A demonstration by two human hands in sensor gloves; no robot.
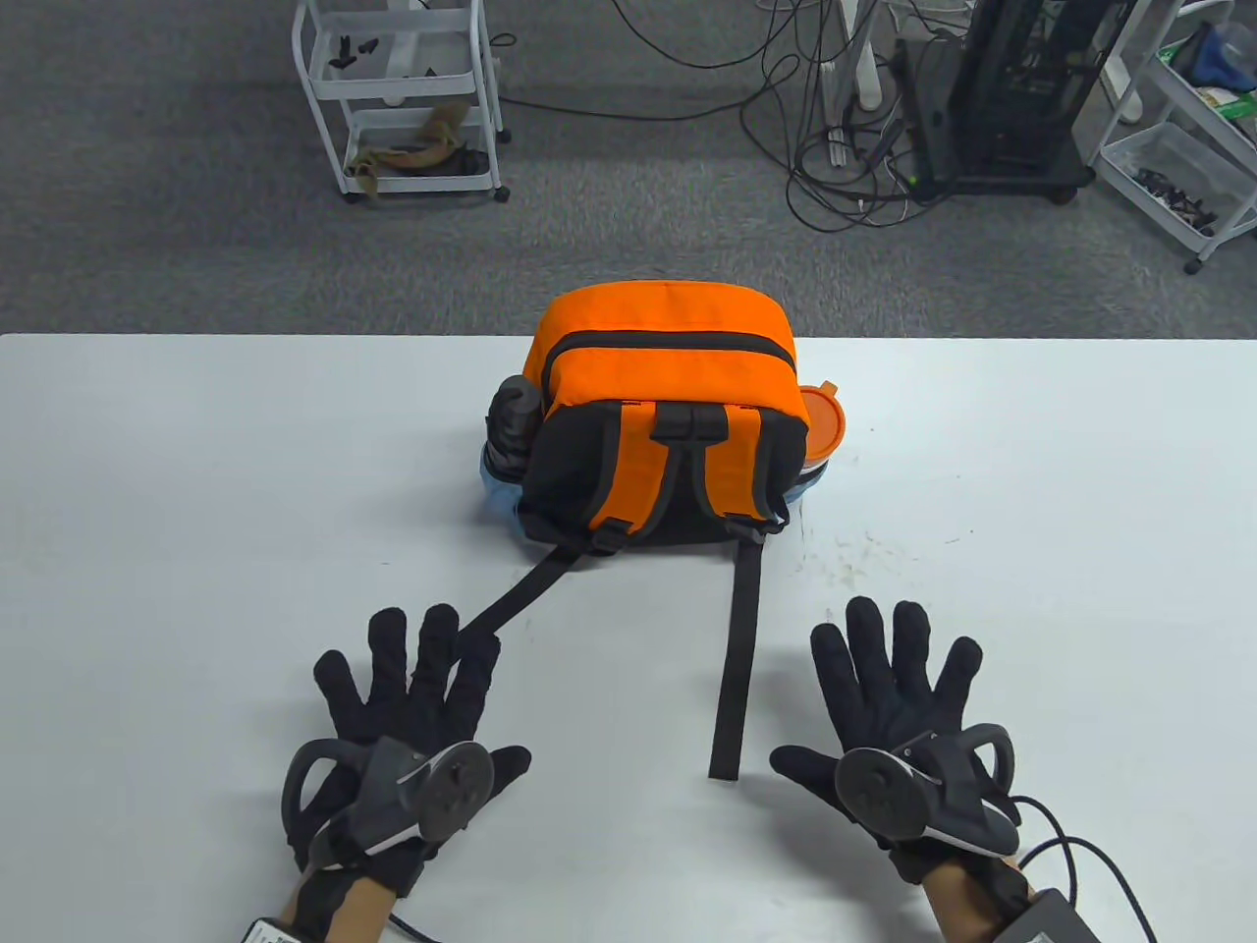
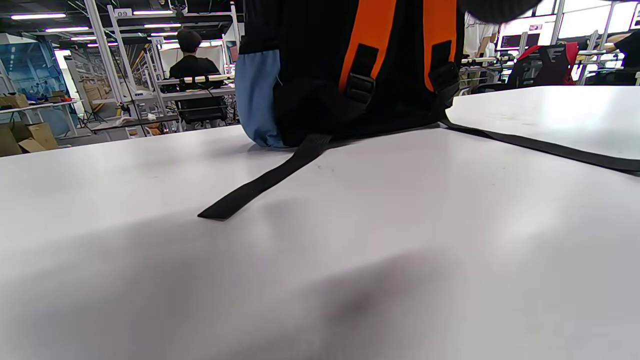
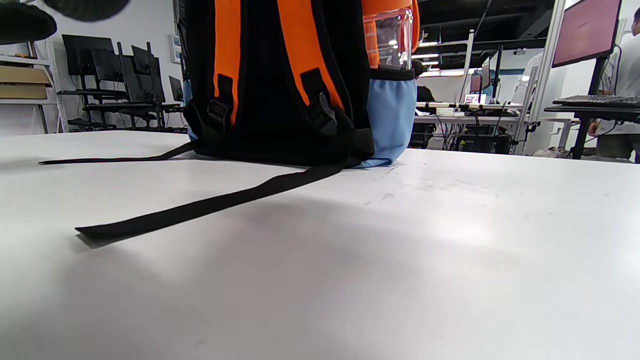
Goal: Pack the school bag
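Observation:
An orange and black backpack (image 1: pixel 663 393) stands upright in the middle of the white table (image 1: pixel 196 511), its top zip closed. A black bottle (image 1: pixel 513 417) sits in its left blue side pocket, and an orange-lidded clear container (image 1: pixel 823 422) in the right one (image 3: pixel 390 120). Two black straps trail toward me: the left strap (image 1: pixel 520 594) ends at my left hand's fingertips, and the right strap (image 1: pixel 738 668) lies between my hands. My left hand (image 1: pixel 412 678) and right hand (image 1: pixel 899 678) are flat with fingers spread, holding nothing. The left strap's end (image 2: pixel 215 212) lies loose on the table.
The table's far edge (image 1: pixel 982 337) runs just behind the backpack. Beyond it, on grey carpet, are a white cart (image 1: pixel 398 98), tangled cables (image 1: pixel 835 167), a black rack (image 1: pixel 1002 98) and another cart (image 1: pixel 1178 167). A cable (image 1: pixel 1090 855) runs from my right wrist.

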